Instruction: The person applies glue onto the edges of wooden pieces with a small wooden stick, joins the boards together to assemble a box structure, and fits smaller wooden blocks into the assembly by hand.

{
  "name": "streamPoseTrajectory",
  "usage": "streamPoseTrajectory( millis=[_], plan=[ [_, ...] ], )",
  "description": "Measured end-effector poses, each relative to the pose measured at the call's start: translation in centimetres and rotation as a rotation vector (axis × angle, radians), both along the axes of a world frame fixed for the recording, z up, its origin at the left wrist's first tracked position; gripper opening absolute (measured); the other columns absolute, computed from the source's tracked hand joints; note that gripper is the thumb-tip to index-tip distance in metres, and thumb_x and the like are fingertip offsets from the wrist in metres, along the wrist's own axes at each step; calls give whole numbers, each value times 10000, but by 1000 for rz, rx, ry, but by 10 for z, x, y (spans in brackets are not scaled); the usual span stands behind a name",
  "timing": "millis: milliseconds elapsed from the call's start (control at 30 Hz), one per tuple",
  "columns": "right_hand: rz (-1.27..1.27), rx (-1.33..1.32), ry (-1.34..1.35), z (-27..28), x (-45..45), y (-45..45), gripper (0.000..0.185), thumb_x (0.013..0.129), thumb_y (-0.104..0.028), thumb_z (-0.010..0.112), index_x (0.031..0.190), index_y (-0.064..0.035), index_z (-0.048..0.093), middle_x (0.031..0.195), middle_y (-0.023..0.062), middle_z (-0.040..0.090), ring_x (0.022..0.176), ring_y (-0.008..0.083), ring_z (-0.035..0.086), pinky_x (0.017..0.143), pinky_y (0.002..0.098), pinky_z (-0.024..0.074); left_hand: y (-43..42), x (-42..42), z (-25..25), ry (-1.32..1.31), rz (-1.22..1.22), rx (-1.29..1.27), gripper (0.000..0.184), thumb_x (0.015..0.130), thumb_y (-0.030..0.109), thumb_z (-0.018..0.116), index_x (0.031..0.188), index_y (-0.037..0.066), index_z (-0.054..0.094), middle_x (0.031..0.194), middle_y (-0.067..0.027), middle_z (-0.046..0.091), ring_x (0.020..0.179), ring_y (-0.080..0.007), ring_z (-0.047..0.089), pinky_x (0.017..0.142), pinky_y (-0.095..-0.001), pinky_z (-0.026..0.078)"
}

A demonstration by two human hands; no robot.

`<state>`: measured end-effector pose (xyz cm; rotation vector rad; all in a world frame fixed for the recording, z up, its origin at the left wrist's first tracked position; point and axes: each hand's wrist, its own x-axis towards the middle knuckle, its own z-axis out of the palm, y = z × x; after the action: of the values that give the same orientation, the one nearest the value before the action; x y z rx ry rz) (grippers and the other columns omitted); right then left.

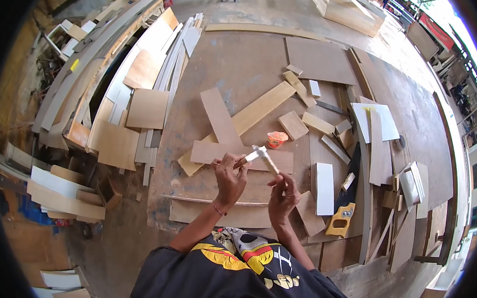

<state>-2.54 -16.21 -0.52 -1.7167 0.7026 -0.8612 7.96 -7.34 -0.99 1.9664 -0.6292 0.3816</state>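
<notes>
My right hand (284,196) is closed round the pale handle of a small hammer (270,164), whose metal head is up and to the left. My left hand (230,180) pinches a small strip of wood (241,162), brown with a pale end that meets the hammer head. Whether the two touch is too small to tell. Beneath them on the table lies a flat brown board (211,152), crossing a longer light plank (261,108) and another brown board (219,113). An orange plastic cup (276,139) stands just beyond the hammer.
A handsaw with a yellow handle (341,220) lies at the right, beside a white-faced block (324,189). Several wood offcuts (318,124) are scattered on the worktable (242,58). Stacked panels (147,108) line the left side. Sheets and strips (377,123) lie further right.
</notes>
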Motion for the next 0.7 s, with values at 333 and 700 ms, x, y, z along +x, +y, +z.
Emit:
streamPoseTrajectory(
  millis=[333, 700],
  plan=[
    [-70, -409, 6, -15, 9, -9, 95, 860, -81, 588, 945, -89, 630, 643, 34, 632, 544, 173, 592, 551, 294, 429, -4, 3, 2, -54, -14, 1, 136, 717, 55, 685, 825, 64, 604, 731, -46, 581, 662, -207, 556, 720, -335, 314],
    [-192, -432, 240, -10, 39, -95, 111, 886, -149, 550, 843, -115, 646, 637, 60, 619, 535, 207, 595, 504, 324, 426, -23, 5, -18, 195, -32, -5, 110, 713, 120, 694, 764, 62, 615, 730, -58, 590, 661, -224, 546, 723, -353, 308]
  ],
)
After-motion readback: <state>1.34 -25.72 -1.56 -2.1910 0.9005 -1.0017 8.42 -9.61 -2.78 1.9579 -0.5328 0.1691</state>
